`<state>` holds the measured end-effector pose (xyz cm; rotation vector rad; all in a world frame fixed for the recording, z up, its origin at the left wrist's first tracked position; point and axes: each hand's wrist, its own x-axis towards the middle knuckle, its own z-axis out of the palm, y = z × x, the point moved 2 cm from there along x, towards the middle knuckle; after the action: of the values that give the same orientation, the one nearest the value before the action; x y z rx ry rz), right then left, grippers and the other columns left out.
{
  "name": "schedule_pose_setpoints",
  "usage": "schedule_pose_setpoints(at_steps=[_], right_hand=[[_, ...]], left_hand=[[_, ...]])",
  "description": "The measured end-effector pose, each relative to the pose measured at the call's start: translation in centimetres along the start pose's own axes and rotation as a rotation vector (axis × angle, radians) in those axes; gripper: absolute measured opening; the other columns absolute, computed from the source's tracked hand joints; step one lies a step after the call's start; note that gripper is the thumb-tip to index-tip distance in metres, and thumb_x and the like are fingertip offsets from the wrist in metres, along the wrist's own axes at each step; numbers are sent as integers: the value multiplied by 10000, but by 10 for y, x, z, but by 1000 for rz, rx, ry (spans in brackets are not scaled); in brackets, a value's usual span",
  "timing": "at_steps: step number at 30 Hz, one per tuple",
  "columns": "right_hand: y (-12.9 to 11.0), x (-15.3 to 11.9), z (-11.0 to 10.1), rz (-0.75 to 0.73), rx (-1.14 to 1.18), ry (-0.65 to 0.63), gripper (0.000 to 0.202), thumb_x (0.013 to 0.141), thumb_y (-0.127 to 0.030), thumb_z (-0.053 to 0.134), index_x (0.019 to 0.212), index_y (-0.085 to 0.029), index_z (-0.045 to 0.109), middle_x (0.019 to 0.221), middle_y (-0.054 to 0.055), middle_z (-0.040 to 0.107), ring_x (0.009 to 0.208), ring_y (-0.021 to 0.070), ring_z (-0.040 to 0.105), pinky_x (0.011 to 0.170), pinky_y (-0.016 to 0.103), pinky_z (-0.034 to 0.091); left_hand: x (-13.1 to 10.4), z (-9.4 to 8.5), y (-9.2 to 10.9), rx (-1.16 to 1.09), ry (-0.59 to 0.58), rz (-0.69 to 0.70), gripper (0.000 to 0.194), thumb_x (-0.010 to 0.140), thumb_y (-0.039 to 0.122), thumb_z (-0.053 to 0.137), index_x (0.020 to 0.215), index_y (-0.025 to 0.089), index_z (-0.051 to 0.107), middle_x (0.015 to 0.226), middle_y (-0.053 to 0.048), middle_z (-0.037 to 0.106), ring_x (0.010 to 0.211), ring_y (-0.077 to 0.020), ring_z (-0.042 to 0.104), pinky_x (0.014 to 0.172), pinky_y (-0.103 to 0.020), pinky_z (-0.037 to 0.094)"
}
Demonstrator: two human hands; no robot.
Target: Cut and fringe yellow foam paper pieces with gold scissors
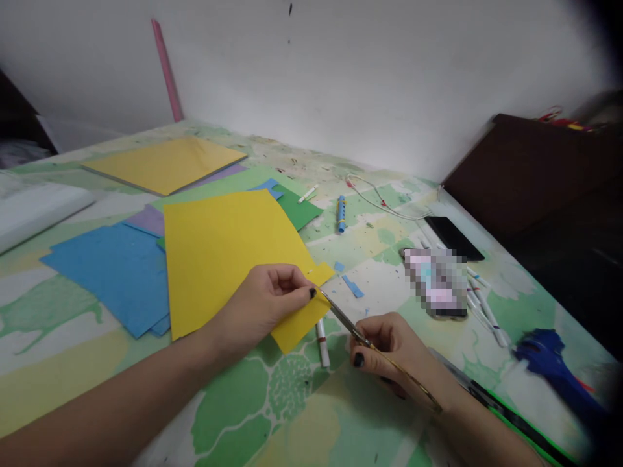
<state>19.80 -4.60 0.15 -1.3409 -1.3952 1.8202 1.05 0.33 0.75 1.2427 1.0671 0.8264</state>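
Note:
My left hand [275, 295] pinches a yellow piece of paper [294, 327] between thumb and fingers. Behind that piece lies a large yellow sheet [224, 246]; whether the two are joined is hidden by my hand. In my right hand [394, 353] is a pair of scissors [343, 319] with gold handles. Their blade tips touch the paper's edge, right beside my left thumb. A white marker [322, 344] lies partly under the paper. Small blue scraps [353, 286] are scattered just beyond the blades.
Blue sheets [111, 272], a green sheet [296, 211] and a yellow pad [170, 162] lie left and back. Beyond my hands sits a blue paper tube [341, 214]. To the right are a phone [438, 285], a black phone [457, 239], markers [487, 314], a green-edged cutter [516, 421] and a blue tool [549, 363].

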Motion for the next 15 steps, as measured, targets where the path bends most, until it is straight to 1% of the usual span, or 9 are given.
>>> schedule_pose_setpoints(at_steps=[4,9,15], right_hand=[[0,0,0,-3,-13,11,423,600,-462,744,582,-140,471,448,-102,306,342,5,230,323,173,136],[-1,1,0,-22,-40,0,438,645,-521,688,604,-142,472,450,-101,296,343,9,225,327,181,133],[-1,1,0,1,-29,13,432,603,-499,730,599,-140,489,447,-100,305,351,13,224,325,182,137]], left_hand=[[-1,1,3,23,16,1,117,720,230,590,634,153,569,664,2,627,598,-103,534,560,-199,391],[-1,1,5,32,44,24,127,716,224,592,619,152,552,636,14,598,588,-100,520,556,-199,390],[-2,2,7,49,54,26,131,713,229,594,616,153,548,643,7,601,608,-111,537,579,-211,404]])
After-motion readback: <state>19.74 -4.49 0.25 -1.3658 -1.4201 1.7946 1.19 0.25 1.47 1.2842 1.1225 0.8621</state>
